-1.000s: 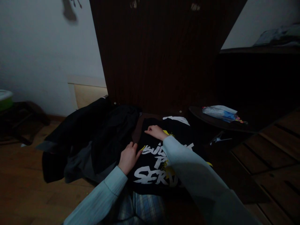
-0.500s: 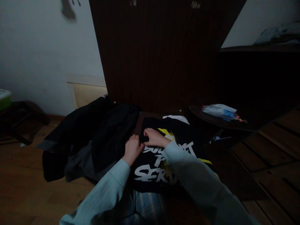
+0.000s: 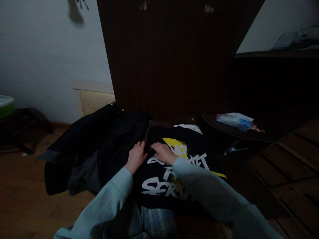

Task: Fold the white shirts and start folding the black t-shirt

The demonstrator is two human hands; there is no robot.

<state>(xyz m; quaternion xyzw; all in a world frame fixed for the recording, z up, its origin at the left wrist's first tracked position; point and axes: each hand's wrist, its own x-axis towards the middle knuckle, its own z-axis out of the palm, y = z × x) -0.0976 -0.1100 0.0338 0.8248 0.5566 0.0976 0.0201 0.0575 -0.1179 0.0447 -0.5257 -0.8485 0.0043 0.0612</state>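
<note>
A black T-shirt [image 3: 189,149] with white lettering and a yellow patch lies spread in front of me. My left hand [image 3: 136,156] rests at the shirt's left edge, fingers laid flat and slightly apart. My right hand [image 3: 162,152] lies beside it on the shirt, fingers stretched out flat on the cloth near the yellow patch. Both hands are close together and neither grips anything. Pale blue sleeves cover both arms.
A heap of dark clothes [image 3: 94,149] lies to the left on the wooden floor [image 3: 30,196]. A dark wardrobe panel [image 3: 169,56] stands behind. A small round table [image 3: 224,127] at the right carries a plastic packet [image 3: 235,120]. Checked cloth [image 3: 154,222] shows below.
The shirt's left part has been flattened, so more of the yellow print shows. Both hands went from pinching the cloth together to lying flat on it.
</note>
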